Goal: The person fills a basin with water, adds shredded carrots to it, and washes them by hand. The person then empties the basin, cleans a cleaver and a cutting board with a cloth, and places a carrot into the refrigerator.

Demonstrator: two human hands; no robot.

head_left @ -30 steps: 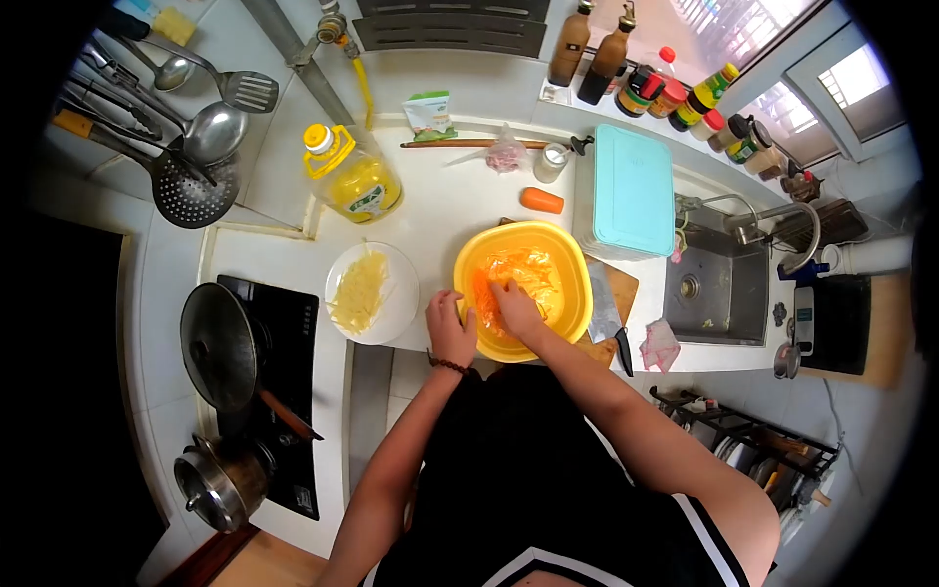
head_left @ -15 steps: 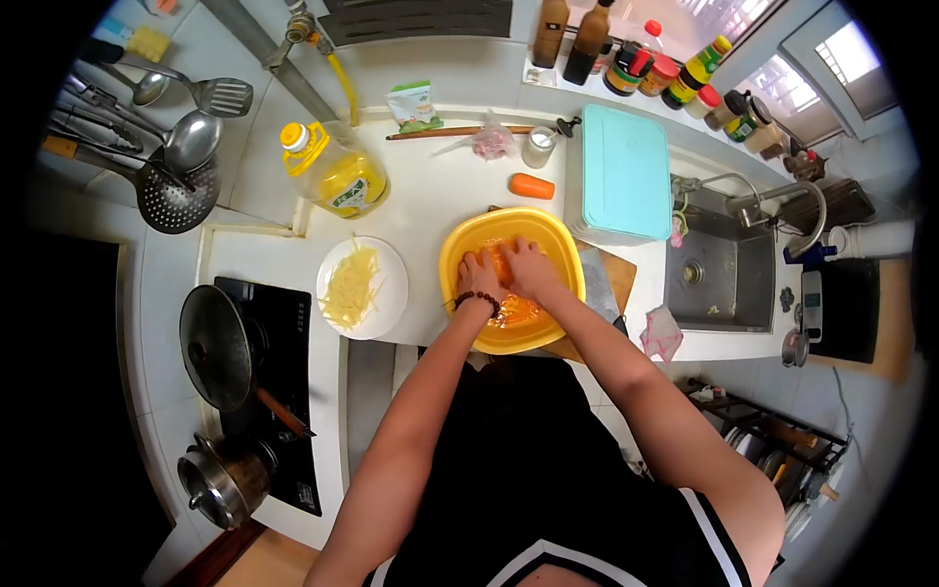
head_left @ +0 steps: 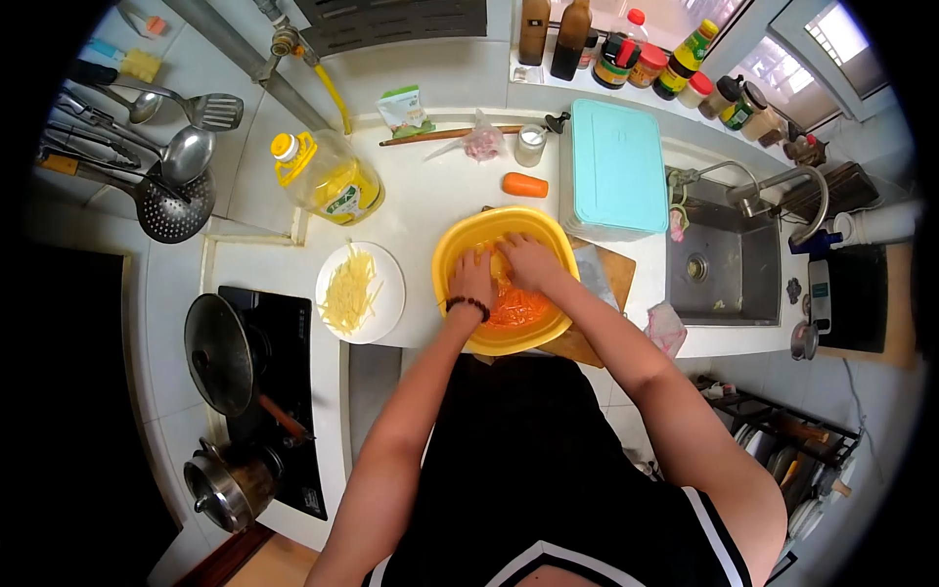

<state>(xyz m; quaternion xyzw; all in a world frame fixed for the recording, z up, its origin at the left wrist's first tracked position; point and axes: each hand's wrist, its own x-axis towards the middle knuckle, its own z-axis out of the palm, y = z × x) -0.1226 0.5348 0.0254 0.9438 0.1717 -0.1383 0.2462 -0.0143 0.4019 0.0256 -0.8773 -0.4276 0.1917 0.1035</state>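
Both hands are inside a yellow basin (head_left: 452,333) on the counter, among orange shreds (head_left: 518,306) that look wet. My left hand (head_left: 473,280), with a beaded bracelet at the wrist, reaches down at the basin's left side. Beside it, my right hand (head_left: 528,262) dips into the upper right part. The fingertips of both are hidden or blurred, so what they hold cannot be made out. A white plate (head_left: 391,297) of pale yellow strips (head_left: 349,292) lies left of the basin. Behind the basin rests a piece of carrot (head_left: 525,185).
A cutting board (head_left: 618,277) lies partly under the basin. Behind and right stand a turquoise-lidded box (head_left: 619,166) and the sink (head_left: 719,259). At left are an oil bottle (head_left: 337,186), a wok (head_left: 219,354) and a pot (head_left: 227,489) on the stove.
My left hand has moved from the basin's left rim down into it beside my right hand. The orange shreds now show more at the front of the basin. The view has shifted slightly.
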